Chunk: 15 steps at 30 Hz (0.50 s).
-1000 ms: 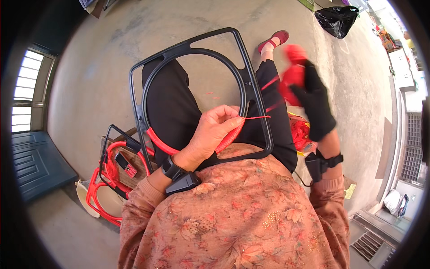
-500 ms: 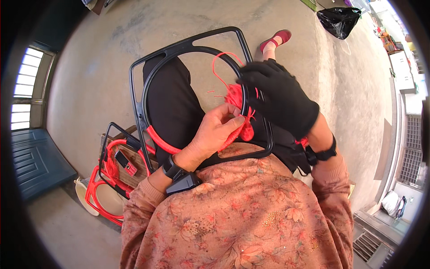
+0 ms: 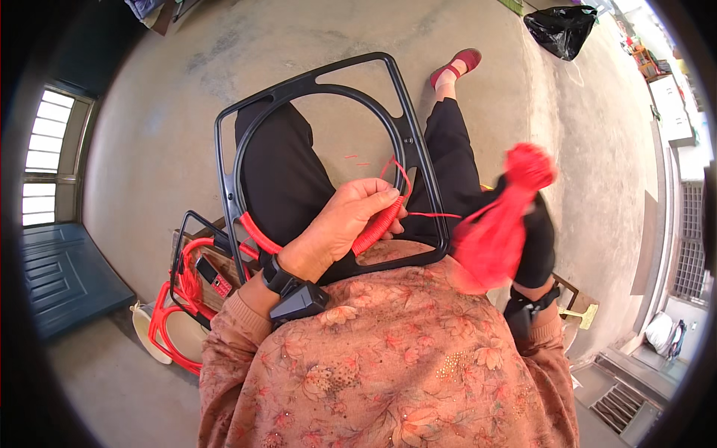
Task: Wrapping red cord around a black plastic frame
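Observation:
A black frame (image 3: 407, 140) with a round inner ring lies across my lap. Red cord (image 3: 376, 230) is wound tightly around the near part of the ring. My bare left hand (image 3: 347, 216) pinches the ring and cord at the end of the winding. Off to the right, my right hand (image 3: 539, 243), in a black glove, grips a blurred bundle of red cord (image 3: 493, 250); the bundle covers most of its fingers. A thin strand stretches from the ring to the bundle.
At my left, a second black frame (image 3: 179, 250) with red winding leans by a wooden stool (image 3: 237, 270) holding a red-and-black phone (image 3: 215, 276). A pale bucket (image 3: 146, 328) stands beside it. A black plastic bag (image 3: 560, 33) lies at the far right.
My right hand has moved from the ring's right side out to the right and nearer, carrying the cord bundle and drawing the strand out. My left hand stays at the ring.

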Each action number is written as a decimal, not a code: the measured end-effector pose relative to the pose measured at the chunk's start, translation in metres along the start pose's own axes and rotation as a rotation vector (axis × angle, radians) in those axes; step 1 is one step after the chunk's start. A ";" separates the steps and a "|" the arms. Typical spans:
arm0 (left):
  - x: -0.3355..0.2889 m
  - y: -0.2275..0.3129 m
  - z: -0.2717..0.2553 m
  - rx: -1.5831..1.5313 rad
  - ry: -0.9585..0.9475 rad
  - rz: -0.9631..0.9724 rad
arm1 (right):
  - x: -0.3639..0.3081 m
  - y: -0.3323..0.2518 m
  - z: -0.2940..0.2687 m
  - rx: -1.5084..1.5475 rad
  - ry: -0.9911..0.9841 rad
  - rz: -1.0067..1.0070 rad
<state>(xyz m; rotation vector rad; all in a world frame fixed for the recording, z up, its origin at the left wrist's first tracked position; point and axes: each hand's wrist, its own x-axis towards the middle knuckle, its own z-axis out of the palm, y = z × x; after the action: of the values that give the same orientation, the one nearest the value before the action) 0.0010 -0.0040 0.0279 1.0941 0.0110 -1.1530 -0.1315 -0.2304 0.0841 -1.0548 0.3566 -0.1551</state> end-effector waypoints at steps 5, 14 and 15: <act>0.004 -0.009 0.001 -0.100 -0.031 0.001 | 0.017 -0.033 -0.081 0.503 -0.577 -0.069; 0.004 -0.013 0.002 -0.265 -0.029 0.060 | 0.001 -0.056 -0.188 -0.094 0.270 -0.069; 0.005 -0.012 0.002 -0.266 -0.035 0.061 | 0.014 -0.060 -0.208 -0.123 -0.013 -0.025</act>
<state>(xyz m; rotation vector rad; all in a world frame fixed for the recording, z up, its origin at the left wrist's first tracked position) -0.0068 -0.0093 0.0181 0.8334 0.1000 -1.0809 -0.1904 -0.4342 0.0412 -1.1820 0.3443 -0.1503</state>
